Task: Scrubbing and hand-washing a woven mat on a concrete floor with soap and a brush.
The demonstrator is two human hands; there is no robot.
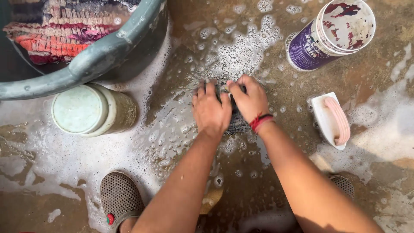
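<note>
Head view shows the left hand pressed flat, fingers together, on a dark wet cloth lying on the soapy concrete floor, while the right hand, a red thread at its wrist, curls its fingers closed on the cloth's top edge. Right of them lies a white scrub brush with a pink handle, and above it a purple-labelled cylindrical tub with red-stained white inside. Left stands a pale lidded jar beside a grey-green basin holding a colourful woven rug.
</note>
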